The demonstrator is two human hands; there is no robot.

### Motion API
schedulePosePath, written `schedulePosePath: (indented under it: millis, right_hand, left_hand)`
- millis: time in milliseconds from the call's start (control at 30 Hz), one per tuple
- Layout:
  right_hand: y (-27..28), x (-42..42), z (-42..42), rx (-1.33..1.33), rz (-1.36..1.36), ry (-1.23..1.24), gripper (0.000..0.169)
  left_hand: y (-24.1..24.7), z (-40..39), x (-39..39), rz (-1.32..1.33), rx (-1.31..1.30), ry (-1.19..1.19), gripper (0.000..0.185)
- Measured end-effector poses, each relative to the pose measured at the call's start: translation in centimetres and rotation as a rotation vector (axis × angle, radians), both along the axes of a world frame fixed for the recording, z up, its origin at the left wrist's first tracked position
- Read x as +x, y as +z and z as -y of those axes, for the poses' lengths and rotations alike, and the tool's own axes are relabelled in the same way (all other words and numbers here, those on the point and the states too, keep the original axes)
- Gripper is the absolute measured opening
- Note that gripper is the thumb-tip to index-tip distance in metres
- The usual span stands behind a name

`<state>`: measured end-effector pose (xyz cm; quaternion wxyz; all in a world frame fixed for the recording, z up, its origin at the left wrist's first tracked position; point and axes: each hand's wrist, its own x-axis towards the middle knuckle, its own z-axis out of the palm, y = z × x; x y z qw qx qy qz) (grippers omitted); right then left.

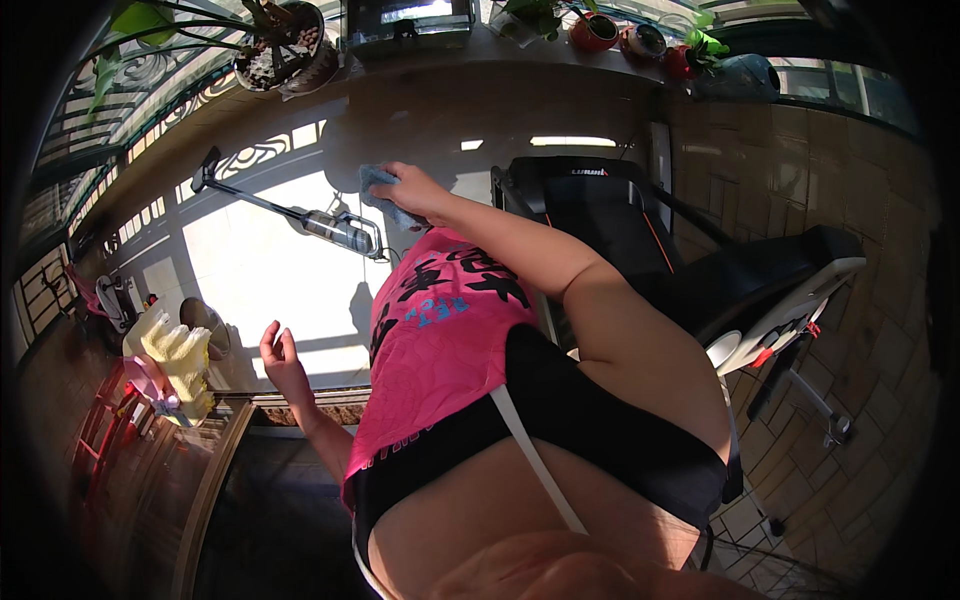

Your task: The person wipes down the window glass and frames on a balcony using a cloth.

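My right hand (412,195) is shut on a blue-grey cloth (379,187), in front of my pink top, with the arm bent across from the right. Palm up and fingers loosely curled, my left hand (283,361) is held out at the left with nothing in it. A cordless stick vacuum cleaner (334,229) lies on the sunlit floor (277,292), left of the cloth and beyond my left hand. Part of the cloth is hidden by my right fingers.
A black treadmill (607,225) stands at the right. Potted plants, one in a large pot (289,56), and small red pots (592,31) line the far ledge. Yellow towels (176,360) hang at the left near a metal bin (204,326). A door track (315,397) crosses the floor.
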<state>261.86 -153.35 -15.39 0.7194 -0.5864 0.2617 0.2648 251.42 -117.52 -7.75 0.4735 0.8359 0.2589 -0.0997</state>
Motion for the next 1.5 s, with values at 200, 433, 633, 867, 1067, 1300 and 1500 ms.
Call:
schedulePosePath:
  millis: [200,433,633,867,1067,1300,1500]
  right_hand:
    - [0.9,-0.1,0.8,0.007,-0.001,0.045,0.049]
    - [1.8,0.0,0.8,0.156,-0.028,0.03,0.042]
    - [2.1,-1.0,-1.3,0.197,0.004,-0.031,0.037]
    - [2.3,-3.3,-8.6,0.038,0.021,-0.082,0.043]
    - [1.1,-6.3,-21.7,-0.069,0.081,0.042,0.054]
    - [7.6,-9.6,-38.2,0.114,0.285,0.649,0.05]
    - [12.8,-11.3,-46.7,0.088,0.898,0.942,0.05]
  left_hand:
    - [0.6,-0.1,-1.4,0.066,0.008,-0.026,0.037]
    - [0.5,-1.9,-1.0,0.172,0.033,-0.033,0.032]
    - [0.5,-3.9,-0.5,0.134,-0.007,0.002,0.03]
    - [0.7,-12.2,-1.2,0.089,-0.019,0.085,0.03]
    - [-1.5,-26.8,-7.6,0.186,-0.035,0.296,0.026]
    - [-2.3,-30.5,-13.7,0.082,-0.3,0.169,0.045]
    - [-0.4,-31.4,-14.2,0.164,-0.983,0.311,0.061]
